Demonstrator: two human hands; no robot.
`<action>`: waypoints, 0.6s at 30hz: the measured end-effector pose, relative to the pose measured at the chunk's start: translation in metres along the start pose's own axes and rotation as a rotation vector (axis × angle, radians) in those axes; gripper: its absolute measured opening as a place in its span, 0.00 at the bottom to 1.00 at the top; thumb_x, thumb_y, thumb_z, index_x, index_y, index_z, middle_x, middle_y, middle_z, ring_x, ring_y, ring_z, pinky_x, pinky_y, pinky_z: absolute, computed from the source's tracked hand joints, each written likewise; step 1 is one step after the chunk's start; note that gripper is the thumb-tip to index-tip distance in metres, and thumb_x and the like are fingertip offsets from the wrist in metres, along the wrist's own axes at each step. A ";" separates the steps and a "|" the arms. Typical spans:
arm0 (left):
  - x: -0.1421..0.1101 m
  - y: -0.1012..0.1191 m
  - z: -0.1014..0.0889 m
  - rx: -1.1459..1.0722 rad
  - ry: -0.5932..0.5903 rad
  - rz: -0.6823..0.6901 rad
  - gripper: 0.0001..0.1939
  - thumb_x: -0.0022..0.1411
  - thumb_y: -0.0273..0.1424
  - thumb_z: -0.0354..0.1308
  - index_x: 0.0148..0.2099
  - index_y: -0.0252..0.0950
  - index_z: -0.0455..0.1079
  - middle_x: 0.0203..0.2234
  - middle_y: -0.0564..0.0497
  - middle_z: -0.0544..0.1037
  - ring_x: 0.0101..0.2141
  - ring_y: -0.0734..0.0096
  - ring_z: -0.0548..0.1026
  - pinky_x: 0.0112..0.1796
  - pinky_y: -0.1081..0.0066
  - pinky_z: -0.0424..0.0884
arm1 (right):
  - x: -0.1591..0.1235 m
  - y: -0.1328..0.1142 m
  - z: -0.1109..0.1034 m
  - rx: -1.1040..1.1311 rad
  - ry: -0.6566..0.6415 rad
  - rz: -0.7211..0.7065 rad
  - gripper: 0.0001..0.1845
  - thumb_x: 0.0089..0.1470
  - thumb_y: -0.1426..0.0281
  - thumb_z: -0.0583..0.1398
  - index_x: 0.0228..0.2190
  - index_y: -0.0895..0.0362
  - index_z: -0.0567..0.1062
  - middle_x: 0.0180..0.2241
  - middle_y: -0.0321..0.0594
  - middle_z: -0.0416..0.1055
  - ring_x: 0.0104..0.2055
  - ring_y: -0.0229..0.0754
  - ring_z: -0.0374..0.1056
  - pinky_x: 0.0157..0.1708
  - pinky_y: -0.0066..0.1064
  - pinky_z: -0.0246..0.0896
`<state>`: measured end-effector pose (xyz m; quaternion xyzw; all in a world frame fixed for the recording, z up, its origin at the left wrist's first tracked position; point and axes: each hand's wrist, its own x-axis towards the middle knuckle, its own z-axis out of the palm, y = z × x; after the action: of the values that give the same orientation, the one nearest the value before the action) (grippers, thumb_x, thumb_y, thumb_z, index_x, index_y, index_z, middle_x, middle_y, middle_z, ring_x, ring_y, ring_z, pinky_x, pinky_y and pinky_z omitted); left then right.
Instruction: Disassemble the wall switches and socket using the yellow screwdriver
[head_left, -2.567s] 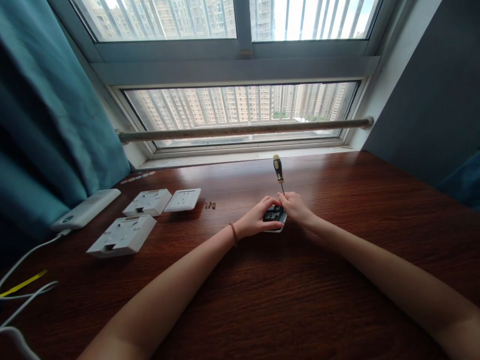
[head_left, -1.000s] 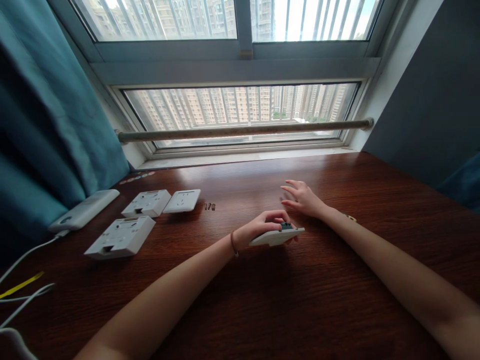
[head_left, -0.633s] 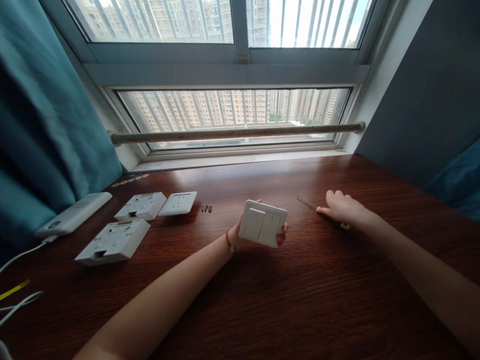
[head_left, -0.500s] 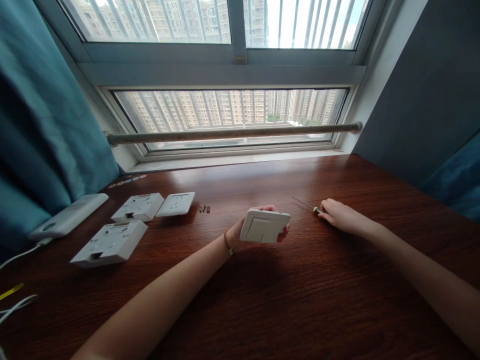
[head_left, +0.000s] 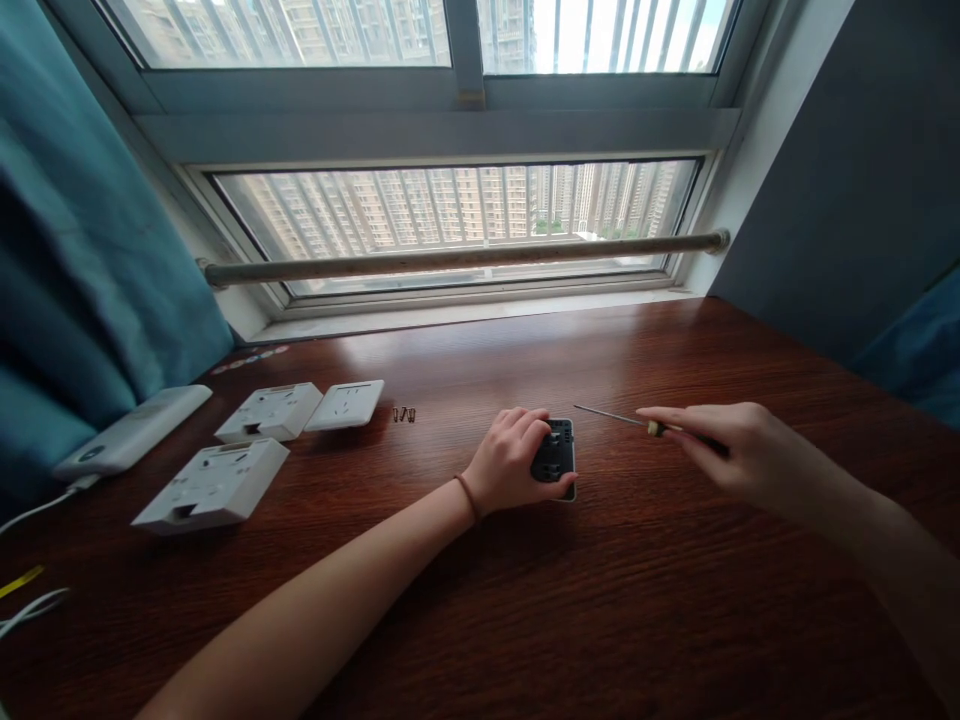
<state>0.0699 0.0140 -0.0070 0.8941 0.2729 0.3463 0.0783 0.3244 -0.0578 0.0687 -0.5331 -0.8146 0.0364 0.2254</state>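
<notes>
My left hand (head_left: 514, 460) grips a wall switch (head_left: 556, 462) by its edges, near the middle of the table. The switch's dark back faces up, and my fingers hide its left part. To the right, my right hand (head_left: 739, 450) holds a screwdriver (head_left: 611, 414) by its handle, fingers closed. Its thin shaft points left, with the tip a little beyond the switch's far right corner and apart from it. Left of my left hand lie several small screws (head_left: 403, 414), and beside them a white socket panel (head_left: 346, 405).
Two white mounting boxes (head_left: 217, 482) sit at the left, one behind the other. A white power strip (head_left: 135, 430) with a cable lies by the blue curtain (head_left: 97, 230). Across the window runs a metal rail (head_left: 465, 260) above the wooden table's (head_left: 480, 620) far edge.
My left hand has turned the switch over, from white front showing to dark back up, and lowered it. My right hand has lifted the screwdriver and brought it closer to me.
</notes>
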 end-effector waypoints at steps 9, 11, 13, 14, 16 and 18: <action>-0.001 0.005 0.001 0.228 -0.042 0.062 0.20 0.49 0.45 0.53 0.37 0.34 0.65 0.42 0.38 0.69 0.41 0.53 0.65 0.42 0.56 0.57 | -0.009 -0.022 0.011 -0.148 -0.114 0.010 0.18 0.54 0.69 0.51 0.46 0.48 0.70 0.30 0.38 0.76 0.29 0.43 0.71 0.28 0.30 0.62; -0.001 0.006 0.001 0.256 -0.050 0.077 0.20 0.50 0.45 0.52 0.37 0.34 0.65 0.42 0.37 0.69 0.41 0.53 0.64 0.42 0.56 0.57 | -0.010 -0.023 0.013 -0.184 -0.147 0.018 0.18 0.54 0.70 0.51 0.46 0.49 0.69 0.31 0.39 0.75 0.29 0.43 0.71 0.28 0.30 0.62; -0.002 0.007 0.001 0.294 -0.053 0.080 0.20 0.51 0.45 0.51 0.37 0.33 0.65 0.43 0.37 0.69 0.41 0.52 0.64 0.42 0.56 0.57 | -0.011 -0.026 0.016 -0.217 -0.162 0.035 0.18 0.54 0.70 0.50 0.47 0.50 0.68 0.31 0.39 0.75 0.29 0.44 0.71 0.28 0.31 0.62; -0.002 0.007 0.001 0.315 -0.054 0.079 0.20 0.51 0.45 0.51 0.37 0.33 0.66 0.43 0.37 0.69 0.41 0.52 0.64 0.42 0.56 0.56 | -0.011 -0.027 0.017 -0.230 -0.154 0.045 0.18 0.54 0.70 0.50 0.47 0.50 0.68 0.31 0.40 0.75 0.29 0.44 0.71 0.28 0.32 0.63; -0.002 0.007 0.002 0.355 -0.057 0.079 0.19 0.51 0.45 0.51 0.37 0.34 0.66 0.44 0.38 0.68 0.41 0.52 0.64 0.42 0.55 0.56 | -0.012 -0.031 0.021 -0.251 -0.113 0.064 0.19 0.54 0.70 0.50 0.47 0.51 0.68 0.29 0.41 0.75 0.29 0.45 0.72 0.28 0.31 0.63; -0.002 0.008 0.001 0.384 -0.064 0.090 0.19 0.51 0.44 0.51 0.38 0.35 0.66 0.45 0.38 0.67 0.42 0.52 0.64 0.42 0.55 0.56 | -0.013 -0.035 0.024 -0.253 -0.074 0.066 0.18 0.54 0.70 0.50 0.47 0.50 0.69 0.28 0.41 0.75 0.28 0.45 0.72 0.27 0.31 0.63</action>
<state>0.0727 0.0065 -0.0067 0.9145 0.2913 0.2624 -0.1003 0.2892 -0.0797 0.0536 -0.5822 -0.8024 -0.0395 0.1249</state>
